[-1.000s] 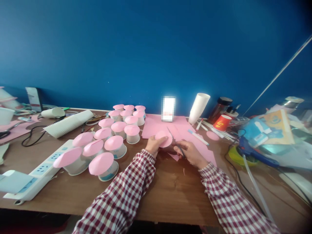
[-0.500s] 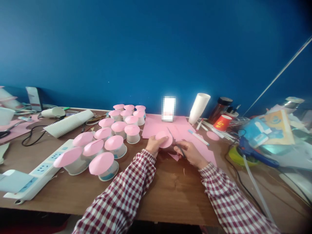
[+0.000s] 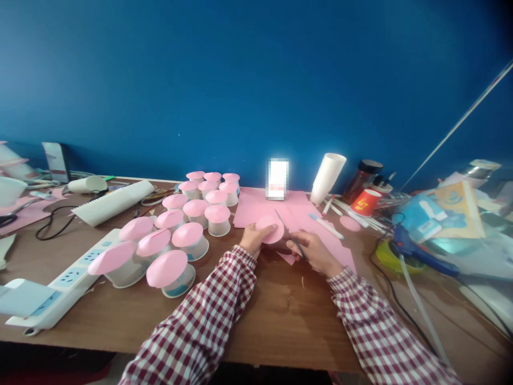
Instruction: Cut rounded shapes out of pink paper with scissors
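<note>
Pink paper sheets (image 3: 250, 208) taken as landmark for all positions. Left hand (image 3: 252, 239), at their near edge: thumb laid over a pink disc (image 3: 266, 221), pinching it firmly by the left side. Right hand (image 3: 315, 252), at their near right part: fingers curled round the handles of scissors (image 3: 297, 246), blades angled up and left along the disc's right edge.

Risks (judgement):
- Blade drifting inward would nick the disc or flatten its curve; likely cause, paper flexing beyond the thumb.
- Left fingertips lie beneath the paper; an overlong stroke could reach them unseen.
- Left sleeve (image 3: 216, 289) passes close to the pink-topped cups (image 3: 166, 268), left of the sheets; an elbow swung outward could tip the nearest.
- Pink scrap (image 3: 287, 258), at the sheets' near edge, might foul the scissors if they dip.

Obscured: fingers under the disc; whether the blades touch the disc or pass just beside it; how far they are spread. Bright panel (image 3: 276, 179), at the sheets' far edge, is pixelated, unreadable. Plastic heap (image 3: 438, 214), well right of the sheets, is smeared, contents uncertain. Both sleeves are cut off below.
</note>
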`<state>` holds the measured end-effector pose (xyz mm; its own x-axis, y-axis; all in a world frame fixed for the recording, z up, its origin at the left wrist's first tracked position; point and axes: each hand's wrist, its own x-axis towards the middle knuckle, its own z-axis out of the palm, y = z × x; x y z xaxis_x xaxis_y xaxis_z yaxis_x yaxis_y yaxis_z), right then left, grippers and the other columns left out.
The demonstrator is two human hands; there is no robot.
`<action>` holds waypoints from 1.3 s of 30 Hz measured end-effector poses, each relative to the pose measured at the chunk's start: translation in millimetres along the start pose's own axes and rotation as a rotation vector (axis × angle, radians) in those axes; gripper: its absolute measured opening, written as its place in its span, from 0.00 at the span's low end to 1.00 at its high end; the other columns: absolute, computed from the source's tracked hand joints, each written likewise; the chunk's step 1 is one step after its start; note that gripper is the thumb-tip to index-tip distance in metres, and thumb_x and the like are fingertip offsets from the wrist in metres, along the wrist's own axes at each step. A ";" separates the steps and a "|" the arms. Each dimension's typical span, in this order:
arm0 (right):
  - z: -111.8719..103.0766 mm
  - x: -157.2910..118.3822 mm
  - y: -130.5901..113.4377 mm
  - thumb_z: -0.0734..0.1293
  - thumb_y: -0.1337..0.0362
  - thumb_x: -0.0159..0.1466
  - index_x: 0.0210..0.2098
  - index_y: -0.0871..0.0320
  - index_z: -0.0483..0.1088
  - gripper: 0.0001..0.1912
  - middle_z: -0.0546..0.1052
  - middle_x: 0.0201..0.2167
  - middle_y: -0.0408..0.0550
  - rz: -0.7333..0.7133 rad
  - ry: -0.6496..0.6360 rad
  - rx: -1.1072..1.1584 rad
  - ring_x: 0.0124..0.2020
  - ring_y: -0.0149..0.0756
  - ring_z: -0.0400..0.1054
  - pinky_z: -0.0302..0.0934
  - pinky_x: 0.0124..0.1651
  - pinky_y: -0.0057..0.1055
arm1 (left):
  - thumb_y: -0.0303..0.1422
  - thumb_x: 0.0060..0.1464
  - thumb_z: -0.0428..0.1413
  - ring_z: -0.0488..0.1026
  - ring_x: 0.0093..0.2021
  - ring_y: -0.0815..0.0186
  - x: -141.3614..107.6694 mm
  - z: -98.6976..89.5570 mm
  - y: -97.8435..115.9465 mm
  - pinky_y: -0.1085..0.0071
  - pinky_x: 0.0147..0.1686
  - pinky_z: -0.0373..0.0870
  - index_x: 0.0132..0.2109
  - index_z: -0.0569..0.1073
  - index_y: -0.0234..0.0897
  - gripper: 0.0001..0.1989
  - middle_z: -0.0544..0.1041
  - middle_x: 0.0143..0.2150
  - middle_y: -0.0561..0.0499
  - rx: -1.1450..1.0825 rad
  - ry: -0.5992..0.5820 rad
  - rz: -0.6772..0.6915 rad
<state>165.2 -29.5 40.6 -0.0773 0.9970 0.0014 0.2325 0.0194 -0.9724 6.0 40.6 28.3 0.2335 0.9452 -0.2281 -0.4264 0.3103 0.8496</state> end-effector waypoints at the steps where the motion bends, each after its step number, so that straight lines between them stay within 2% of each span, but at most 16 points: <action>1: -0.1 0.1 0.7 0.69 0.52 0.54 0.41 0.63 0.72 0.22 0.65 0.20 0.40 -0.001 0.003 0.001 0.21 0.28 0.60 0.59 0.22 0.26 | 0.32 0.28 0.69 0.76 0.31 0.59 0.2 -0.3 -0.1 0.68 0.29 0.74 0.36 0.75 0.24 0.24 0.78 0.31 0.38 -0.001 -0.005 0.001; 7: -1.9 1.3 4.5 0.69 0.53 0.54 0.42 0.62 0.73 0.22 0.65 0.20 0.39 0.002 -0.009 0.027 0.20 0.26 0.59 0.58 0.21 0.25 | 0.32 0.28 0.69 0.76 0.33 0.57 1.9 -1.5 -1.4 0.67 0.31 0.74 0.36 0.75 0.23 0.24 0.78 0.32 0.37 -0.004 -0.020 0.007; 26: -5.2 -0.8 -0.8 0.68 0.53 0.55 0.41 0.63 0.73 0.21 0.65 0.19 0.40 0.004 -0.031 -0.005 0.19 0.26 0.57 0.57 0.21 0.24 | 0.32 0.28 0.69 0.75 0.30 0.60 4.9 -2.6 -2.7 0.68 0.29 0.73 0.36 0.75 0.24 0.25 0.78 0.32 0.38 -0.008 -0.020 -0.020; 33: -4.6 -1.6 -4.3 0.68 0.51 0.55 0.38 0.62 0.73 0.20 0.64 0.18 0.38 -0.001 -0.037 -0.001 0.18 0.25 0.57 0.57 0.21 0.24 | 0.32 0.28 0.69 0.75 0.30 0.59 -2.2 -1.0 3.7 0.68 0.28 0.73 0.36 0.75 0.24 0.24 0.78 0.30 0.39 0.012 -0.048 -0.019; 39: -3.7 -1.6 -5.9 0.68 0.51 0.55 0.34 0.62 0.73 0.19 0.62 0.18 0.38 -0.025 -0.050 0.028 0.20 0.26 0.57 0.57 0.20 0.24 | 0.33 0.31 0.68 0.74 0.29 0.62 -4.0 -1.3 6.1 0.72 0.23 0.70 0.36 0.75 0.24 0.22 0.78 0.31 0.39 0.048 -0.054 -0.031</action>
<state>167.6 -30.9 47.2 -0.1310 0.9913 0.0146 0.2031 0.0412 -0.9783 1.3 38.8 33.8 0.2937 0.9278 -0.2300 -0.3762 0.3334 0.8645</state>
